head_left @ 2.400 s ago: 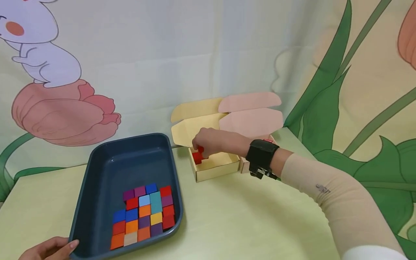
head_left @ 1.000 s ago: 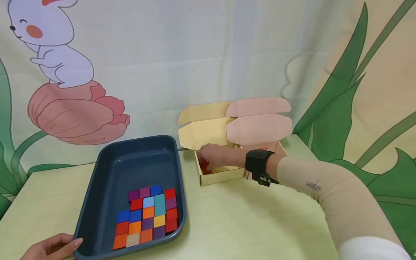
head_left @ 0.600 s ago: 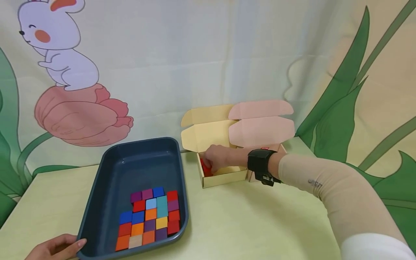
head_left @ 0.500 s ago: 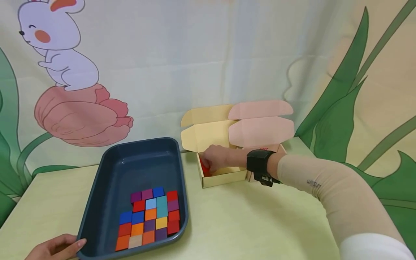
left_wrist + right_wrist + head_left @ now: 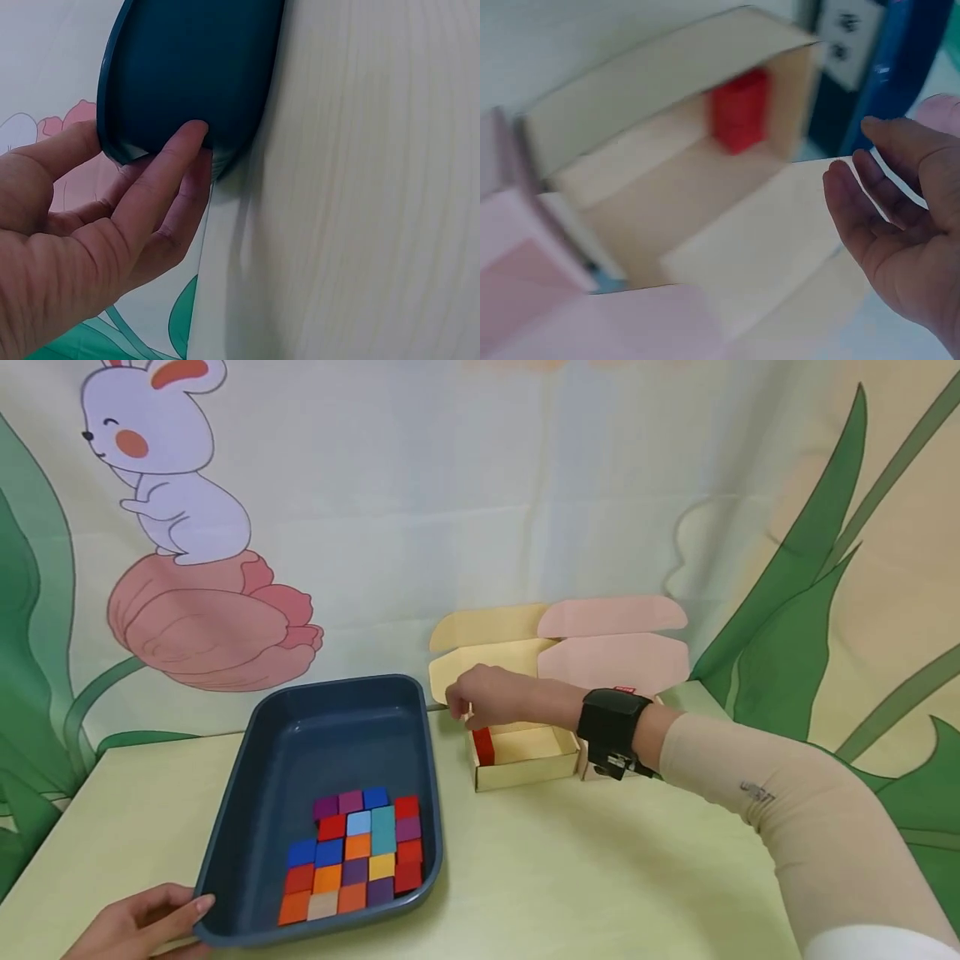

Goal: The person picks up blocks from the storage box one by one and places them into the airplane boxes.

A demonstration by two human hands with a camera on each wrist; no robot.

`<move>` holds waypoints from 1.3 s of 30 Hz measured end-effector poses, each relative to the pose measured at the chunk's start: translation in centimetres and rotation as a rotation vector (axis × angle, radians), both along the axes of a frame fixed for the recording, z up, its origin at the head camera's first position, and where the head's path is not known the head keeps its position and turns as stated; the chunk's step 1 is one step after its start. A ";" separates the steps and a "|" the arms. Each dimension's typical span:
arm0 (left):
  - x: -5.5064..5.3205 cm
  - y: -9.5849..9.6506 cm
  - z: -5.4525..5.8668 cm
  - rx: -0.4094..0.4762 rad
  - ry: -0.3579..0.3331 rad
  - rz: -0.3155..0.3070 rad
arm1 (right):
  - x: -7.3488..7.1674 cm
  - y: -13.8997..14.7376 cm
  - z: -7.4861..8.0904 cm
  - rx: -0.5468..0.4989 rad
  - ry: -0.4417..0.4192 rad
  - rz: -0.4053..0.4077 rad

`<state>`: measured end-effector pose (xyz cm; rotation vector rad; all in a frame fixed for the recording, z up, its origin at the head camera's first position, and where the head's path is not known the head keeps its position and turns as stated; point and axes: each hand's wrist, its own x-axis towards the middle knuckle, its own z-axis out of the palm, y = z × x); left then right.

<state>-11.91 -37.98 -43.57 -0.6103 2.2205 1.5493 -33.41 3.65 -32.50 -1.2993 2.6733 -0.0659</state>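
My left hand pinches the near left corner of a dark blue tray, thumb over the rim; the left wrist view shows its fingers against the corner. Several coloured wooden blocks lie close together in the tray's near right part. My right hand hovers over the left back of a yellow cardboard box, fingers loosely bent and holding nothing. Inside that box a red block stands against the left wall; the right wrist view, somewhat blurred, has the red block in the box's corner.
A pink cardboard box with its lid up stands right beside the yellow one, partly hidden by my right wrist. Behind both hangs a printed cloth with a rabbit and flowers. The pale table extends in front of the boxes.
My right hand has let go of the red block inside the yellow box and lifted up and back out. The left hand stays on the tray corner; the head view has shifted slightly.
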 end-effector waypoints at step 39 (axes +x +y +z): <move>0.1 -0.3 1.6 0.177 0.042 -0.073 | 4.4 -14.3 -3.9 0.233 -0.182 -0.045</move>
